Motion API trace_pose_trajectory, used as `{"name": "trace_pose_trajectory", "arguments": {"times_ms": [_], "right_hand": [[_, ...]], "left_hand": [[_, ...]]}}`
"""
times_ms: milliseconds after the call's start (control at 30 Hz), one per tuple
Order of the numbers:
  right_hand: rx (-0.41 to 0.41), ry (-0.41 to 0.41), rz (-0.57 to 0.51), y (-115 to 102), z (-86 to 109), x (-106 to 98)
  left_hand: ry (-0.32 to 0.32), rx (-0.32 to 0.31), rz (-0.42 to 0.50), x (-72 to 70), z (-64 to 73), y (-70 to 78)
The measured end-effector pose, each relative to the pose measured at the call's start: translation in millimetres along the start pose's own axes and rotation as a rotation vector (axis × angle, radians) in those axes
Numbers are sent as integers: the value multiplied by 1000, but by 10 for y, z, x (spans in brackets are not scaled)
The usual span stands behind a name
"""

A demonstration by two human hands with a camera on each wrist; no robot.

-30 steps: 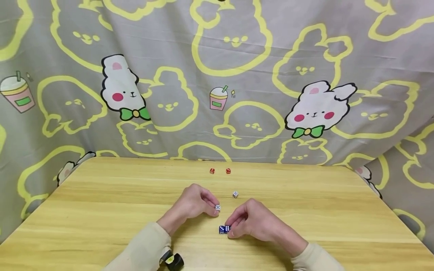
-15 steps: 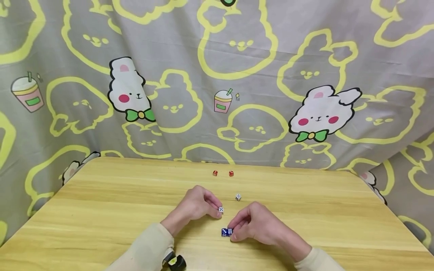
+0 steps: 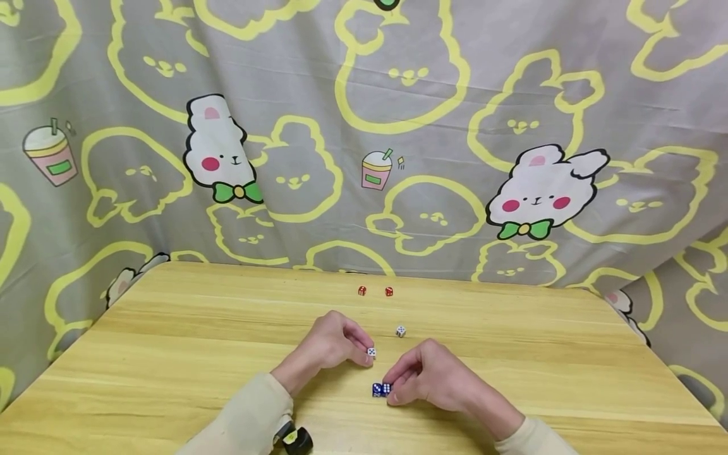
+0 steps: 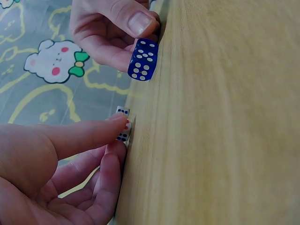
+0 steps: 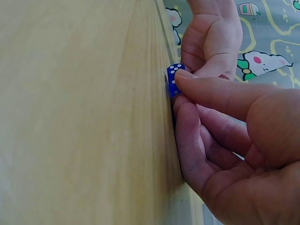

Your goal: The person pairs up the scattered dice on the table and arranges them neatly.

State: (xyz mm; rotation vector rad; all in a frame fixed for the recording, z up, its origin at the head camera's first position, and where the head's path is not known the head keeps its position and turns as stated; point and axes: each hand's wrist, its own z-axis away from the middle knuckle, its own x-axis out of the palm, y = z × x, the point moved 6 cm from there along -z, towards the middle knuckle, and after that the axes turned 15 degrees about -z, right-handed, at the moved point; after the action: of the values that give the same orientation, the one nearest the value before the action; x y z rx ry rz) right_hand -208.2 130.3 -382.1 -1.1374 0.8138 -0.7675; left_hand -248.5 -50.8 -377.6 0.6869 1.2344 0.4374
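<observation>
In the head view my left hand (image 3: 332, 341) pinches a white die (image 3: 371, 352) between thumb and fingers at the table's middle. The left wrist view shows that white die (image 4: 123, 124) under the thumb, partly covered. My right hand (image 3: 429, 374) pinches a blue die (image 3: 387, 388) a little nearer the front. A second blue die (image 3: 377, 390) sits against its left side, the two in a row. From the right wrist, thumb and fingers hide part of the blue dice (image 5: 173, 70). Another white die (image 3: 400, 331) stands loose behind the hands.
Farther back, two red dice, a left one (image 3: 362, 291) and a right one (image 3: 389, 291), lie apart on the wooden table (image 3: 227, 303). A patterned grey curtain (image 3: 318, 82) hangs behind the table. A black object (image 3: 298, 439) is at the left sleeve.
The head view has shifted slightly, so everything appears a little further right and lower. Both hands keep their hold on the dice, with no clear movement over the table.
</observation>
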Motion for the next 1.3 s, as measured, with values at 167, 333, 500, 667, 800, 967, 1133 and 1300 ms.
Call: {"name": "trace_pose_trajectory", "arguments": {"times_ms": [167, 333, 500, 667, 800, 967, 1133, 1300], "right_hand": [[-5, 3, -9, 12, -3, 4], [-1, 11, -2, 14, 4, -7], [0, 12, 2, 5, 10, -13], [19, 1, -13, 13, 9, -18], [34, -10, -37, 12, 6, -21], [16, 0, -38, -37, 7, -39], [-25, 45, -26, -129, 20, -105], [-60, 108, -19, -169, 17, -172]], "left_hand": [[-2, 8, -11, -1, -3, 3], [-2, 12, -2, 7, -4, 5], [0, 9, 4, 15, -5, 4], [-3, 6, 4, 18, -4, 2], [-6, 11, 7, 13, -1, 2], [-6, 10, 4, 7, -2, -2], [-8, 11, 8, 5, -1, -5], [-4, 13, 13, 1, -3, -10]]}}
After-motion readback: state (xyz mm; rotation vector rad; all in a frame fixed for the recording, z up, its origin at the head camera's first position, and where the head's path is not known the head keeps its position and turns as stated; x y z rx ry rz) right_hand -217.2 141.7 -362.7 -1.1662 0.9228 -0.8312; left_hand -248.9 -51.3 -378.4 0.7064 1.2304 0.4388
